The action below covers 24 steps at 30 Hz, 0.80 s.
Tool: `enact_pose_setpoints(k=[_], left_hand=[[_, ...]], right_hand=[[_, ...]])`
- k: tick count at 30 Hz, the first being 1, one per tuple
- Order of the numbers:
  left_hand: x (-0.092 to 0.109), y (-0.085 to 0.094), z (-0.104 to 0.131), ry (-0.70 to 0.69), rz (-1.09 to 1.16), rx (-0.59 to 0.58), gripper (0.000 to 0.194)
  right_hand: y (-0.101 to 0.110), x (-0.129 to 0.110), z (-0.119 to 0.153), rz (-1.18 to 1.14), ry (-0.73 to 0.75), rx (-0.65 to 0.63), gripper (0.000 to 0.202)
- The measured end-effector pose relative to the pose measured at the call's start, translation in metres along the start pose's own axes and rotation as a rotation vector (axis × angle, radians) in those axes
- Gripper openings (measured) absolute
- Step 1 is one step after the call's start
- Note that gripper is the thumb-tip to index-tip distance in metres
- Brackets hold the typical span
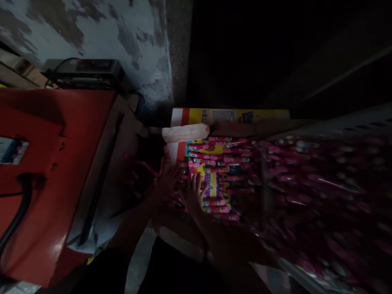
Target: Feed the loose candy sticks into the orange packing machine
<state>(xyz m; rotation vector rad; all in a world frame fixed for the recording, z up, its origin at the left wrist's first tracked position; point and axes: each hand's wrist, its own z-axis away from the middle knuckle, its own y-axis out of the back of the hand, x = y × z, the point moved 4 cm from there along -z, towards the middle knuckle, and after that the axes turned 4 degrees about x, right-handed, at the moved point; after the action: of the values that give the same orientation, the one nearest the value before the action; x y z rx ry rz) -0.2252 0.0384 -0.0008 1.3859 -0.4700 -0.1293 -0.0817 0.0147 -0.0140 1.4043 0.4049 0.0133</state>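
"So, where do we have the pink tubes (pixel 217 209)?"

"Laid mostly sideways across the yellow printed board (pixel 196 116), from our hands round to 2 o'clock, with a few more at 4."

"And our grip?"

"Our right hand (pixel 193 194) is open, fingers fanned above the board's lettering; we see nothing caught between them. Our left hand (pixel 168 179) is just beside it at 9 o'clock, fingers spread as well, at the board's near-left corner. It's too dim for us to tell whether either palm presses on a tube."

"What's round about us?"

"At 12 o'clock we've a pale, rough block (pixel 185 132) lying across the board. At 9, just past our left hand, some loose tubes (pixel 148 167) sit in shadow. At 3 we have a great blurred heap of pink tubes (pixel 306 179)."

"Farther off?"

"The red cabinet (pixel 39 228) fills our 9 o'clock, a grey boxy device (pixel 82 73) stands between 10 and 11, and at 11 there's a wall (pixel 104 28) with peeling paint."
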Motion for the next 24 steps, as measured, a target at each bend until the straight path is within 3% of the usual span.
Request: enact_pose_setpoints(k=[3,6,8,10,12,14,17,19,21,22,24], left_hand=[[-0.036,0.002,0.011,0.063,0.004,0.008,0.074],[-0.058,0.003,0.021,0.105,-0.009,0.018,0.069],[-0.061,0.006,0.028,0.114,-0.012,0.024,0.072],[-0.051,0.010,0.033,0.093,0.016,0.046,0.079],[-0.028,0.014,0.032,0.030,0.078,0.075,0.089],[0.007,0.013,0.025,-0.067,0.148,0.085,0.099],[0.075,0.003,0.004,-0.254,0.229,0.080,0.103],[0.125,-0.009,-0.011,-0.396,0.267,0.075,0.104],[0.167,-0.025,-0.022,-0.495,0.270,0.046,0.094],[0.183,-0.034,-0.026,-0.515,0.248,0.023,0.080],[0.199,-0.048,-0.029,-0.514,0.191,-0.017,0.049]], right_hand=[[-0.006,-0.026,-0.013,-0.012,0.095,0.001,0.061],[-0.007,-0.035,-0.010,-0.010,0.080,0.015,0.061],[-0.003,-0.031,0.001,-0.004,0.040,0.023,0.058],[0.004,-0.021,0.014,-0.015,0.063,0.000,0.056],[0.017,-0.004,0.027,-0.037,0.109,-0.019,0.059],[0.036,0.027,0.039,-0.047,0.052,0.033,0.065],[0.065,0.086,0.057,-0.024,-0.155,0.174,0.071],[0.075,0.117,0.070,-0.001,-0.186,0.169,0.071],[0.074,0.137,0.082,0.024,-0.170,0.092,0.069],[0.070,0.143,0.087,0.037,-0.178,0.050,0.068],[0.059,0.151,0.095,0.061,-0.242,-0.011,0.068]])
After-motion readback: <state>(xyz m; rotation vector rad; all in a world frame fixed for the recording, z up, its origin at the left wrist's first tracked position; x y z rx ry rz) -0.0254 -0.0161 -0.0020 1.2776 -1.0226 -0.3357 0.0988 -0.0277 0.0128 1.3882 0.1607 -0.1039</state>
